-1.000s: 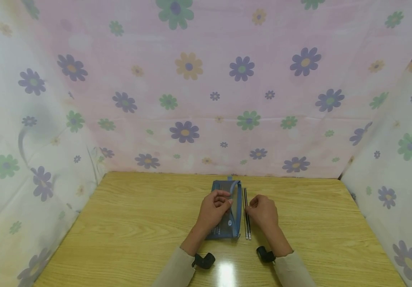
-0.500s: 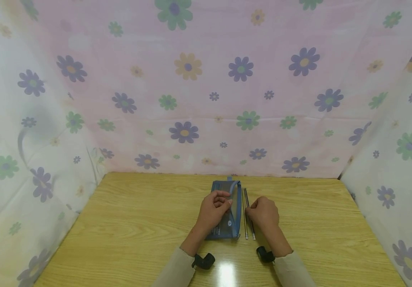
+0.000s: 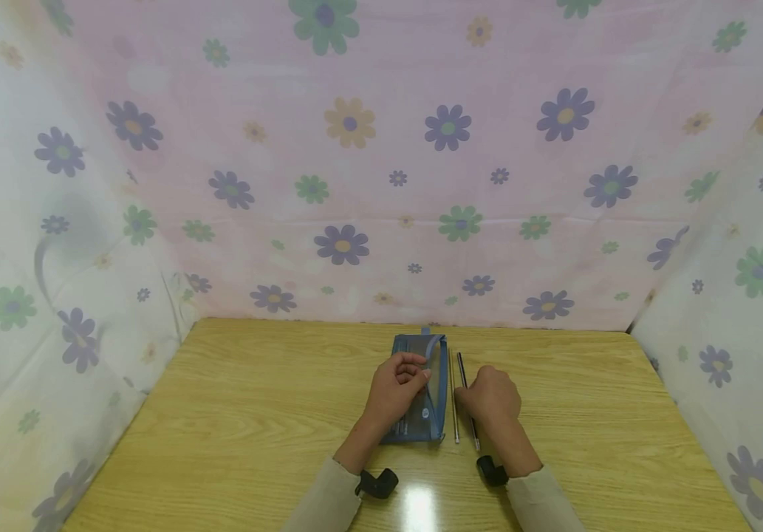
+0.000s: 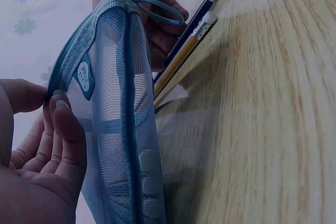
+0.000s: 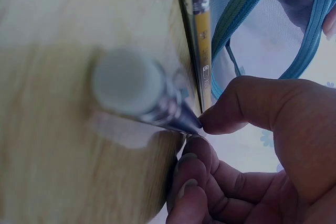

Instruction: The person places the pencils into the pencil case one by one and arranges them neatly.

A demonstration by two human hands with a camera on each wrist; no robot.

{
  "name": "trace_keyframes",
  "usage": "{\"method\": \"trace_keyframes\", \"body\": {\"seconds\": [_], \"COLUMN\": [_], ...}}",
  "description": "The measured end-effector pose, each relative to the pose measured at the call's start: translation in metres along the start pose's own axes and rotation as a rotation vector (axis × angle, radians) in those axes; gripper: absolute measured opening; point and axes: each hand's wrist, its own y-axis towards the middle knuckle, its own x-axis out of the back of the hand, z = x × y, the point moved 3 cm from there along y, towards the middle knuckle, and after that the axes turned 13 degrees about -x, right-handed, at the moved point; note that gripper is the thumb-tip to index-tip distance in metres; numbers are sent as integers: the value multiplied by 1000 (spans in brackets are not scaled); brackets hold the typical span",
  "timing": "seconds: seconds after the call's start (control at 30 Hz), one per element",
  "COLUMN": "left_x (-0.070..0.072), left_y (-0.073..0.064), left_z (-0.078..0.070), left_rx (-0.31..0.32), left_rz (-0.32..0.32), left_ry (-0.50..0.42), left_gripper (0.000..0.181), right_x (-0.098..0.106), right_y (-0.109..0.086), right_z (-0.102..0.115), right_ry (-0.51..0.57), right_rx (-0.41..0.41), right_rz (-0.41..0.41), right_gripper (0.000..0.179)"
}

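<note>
A blue mesh zip pencil case (image 3: 404,428) lies on the table in the head view, its zip gaping along the right side. My left hand (image 3: 396,388) pinches the zipped edge of the opening, as the left wrist view shows. Just right of the case, a yellow pencil (image 5: 203,38) with a white eraser rests on the wood. My right hand (image 3: 490,395) pinches a dark pencil (image 3: 462,368) between thumb and fingertips. That pencil slants away from the yellow one, and its white eraser end (image 5: 128,82) points toward the right wrist camera, blurred.
The wooden table (image 3: 255,414) is bounded by a flower-printed cloth (image 3: 381,185) behind and at both sides. Black wrist cameras (image 3: 379,484) sit on both wrists near the sleeves. A metal ring (image 4: 160,10) hangs from the case's zip end.
The dark pencil has swung away from the yellow one, its eraser end moving right and nearer, with my right hand shifting slightly right. My left hand and the case stay put.
</note>
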Motion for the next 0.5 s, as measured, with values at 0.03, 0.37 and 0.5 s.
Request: {"method": "trace_keyframes", "body": {"seconds": [0.03,0.37,0.5], "left_x": [0,0,1], "left_y": [0,0,1], "left_z": [0,2,3], "left_rx": [0,4,4], "left_rz": [0,0,5], "left_ry": [0,1,6], "left_gripper": [26,27,27], "right_x": [0,3,5], "right_y": [0,-1,-1], "right_z": [0,0,0], "right_ry": [-5,-24,-25], "right_rx": [-1,5,1], "right_rz": [-1,18,30], "right_gripper": [34,32,33]}}
